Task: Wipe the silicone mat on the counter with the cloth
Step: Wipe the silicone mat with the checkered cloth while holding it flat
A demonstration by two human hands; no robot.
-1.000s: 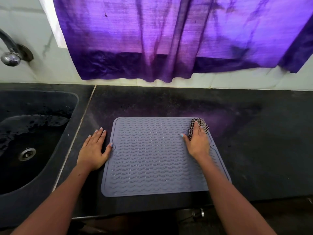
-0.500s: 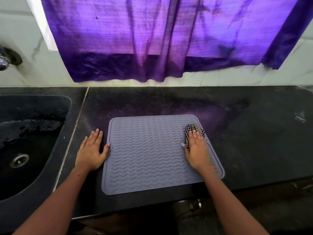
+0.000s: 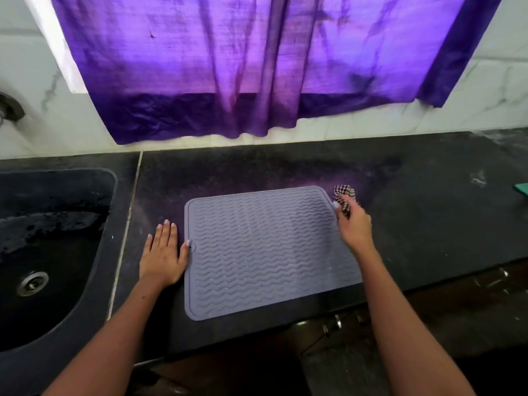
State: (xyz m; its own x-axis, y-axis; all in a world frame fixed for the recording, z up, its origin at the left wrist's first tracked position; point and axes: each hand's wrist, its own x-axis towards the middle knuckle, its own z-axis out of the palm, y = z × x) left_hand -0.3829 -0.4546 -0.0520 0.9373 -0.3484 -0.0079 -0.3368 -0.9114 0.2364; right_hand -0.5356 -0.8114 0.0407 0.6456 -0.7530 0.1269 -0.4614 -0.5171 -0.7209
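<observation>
A grey silicone mat (image 3: 263,250) with a wavy ribbed surface lies flat on the dark counter (image 3: 428,212). My left hand (image 3: 163,252) rests flat on the counter just left of the mat, fingers apart, thumb touching the mat's left edge. My right hand (image 3: 353,224) is at the mat's far right corner, closed around a bunched checked cloth (image 3: 344,194). The cloth sticks out past the fingers, just beyond the mat's corner.
A dark sink (image 3: 48,252) with a metal drain (image 3: 32,282) is set into the counter at the left. A purple curtain (image 3: 257,64) hangs over the white tiled wall behind. A green object (image 3: 521,188) shows at the right edge.
My right hand has carried the cloth from the mat's right part up and outward to its far right corner. My left hand has stayed in place.
</observation>
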